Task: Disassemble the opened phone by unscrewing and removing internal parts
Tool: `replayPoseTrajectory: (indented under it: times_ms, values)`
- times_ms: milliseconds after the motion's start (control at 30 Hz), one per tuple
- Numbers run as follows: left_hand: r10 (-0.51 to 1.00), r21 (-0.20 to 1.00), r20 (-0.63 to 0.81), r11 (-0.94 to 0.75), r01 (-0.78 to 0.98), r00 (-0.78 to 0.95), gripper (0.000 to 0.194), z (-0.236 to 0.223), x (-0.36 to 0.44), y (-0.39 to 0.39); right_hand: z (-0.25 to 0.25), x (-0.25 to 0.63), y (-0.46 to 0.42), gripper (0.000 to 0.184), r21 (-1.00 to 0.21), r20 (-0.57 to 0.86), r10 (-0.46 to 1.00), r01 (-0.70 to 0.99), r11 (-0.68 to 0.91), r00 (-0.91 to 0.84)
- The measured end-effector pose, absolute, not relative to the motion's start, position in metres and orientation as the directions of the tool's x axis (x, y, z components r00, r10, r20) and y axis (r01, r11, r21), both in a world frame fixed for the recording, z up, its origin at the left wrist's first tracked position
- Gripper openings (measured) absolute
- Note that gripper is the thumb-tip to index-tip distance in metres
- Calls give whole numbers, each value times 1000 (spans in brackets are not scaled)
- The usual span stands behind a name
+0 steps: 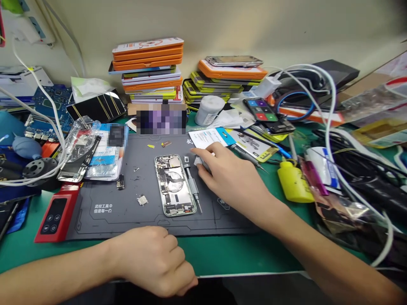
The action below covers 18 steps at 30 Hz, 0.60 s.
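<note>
My left hand (155, 260) rests at the table's front edge, fingers curled into a loose fist, and nothing shows in it. My right hand (222, 171) reaches over the right part of the dark grey work mat (127, 224). Its thumb and index finger close around a small pale item, mostly hidden by the fingers. Beside it lies a grey precision screwdriver (192, 184), right against an opened phone (174, 186) with its inner parts exposed. Left of the phone are a metal bracket (142, 200), a small dark phone part (120, 182) and a tiny light piece (136, 169).
A red control unit (55, 216) borders the mat at left. Stacked orange boxes (148, 55) stand along the wall. A yellow bottle (294, 181) and a looping white cable (332, 106) are at right. A blue air blower (27, 147) sits at left.
</note>
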<state>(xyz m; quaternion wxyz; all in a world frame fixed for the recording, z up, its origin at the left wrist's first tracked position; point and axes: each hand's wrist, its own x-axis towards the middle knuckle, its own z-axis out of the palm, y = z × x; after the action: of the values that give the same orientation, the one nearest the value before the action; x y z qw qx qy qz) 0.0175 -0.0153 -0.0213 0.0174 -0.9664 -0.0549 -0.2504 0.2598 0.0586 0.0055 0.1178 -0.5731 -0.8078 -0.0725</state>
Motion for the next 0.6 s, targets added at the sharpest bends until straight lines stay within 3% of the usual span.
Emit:
replayPoseTrajectory:
  times_ms: [200,400,600]
  values:
    - [89,-29,498,-992,119,863,43,-19,18,-16,0,256,52,28,-119,420,836,892,437,-354]
    - [109,-34,538,-988,151,836,43,-13,17,-16,-3,254,50,20,-211,318,884,883,419,-343]
    - [201,-181,521,-924,338,829,25,2,14,-9,1,251,51,16,-198,278,890,884,422,-362]
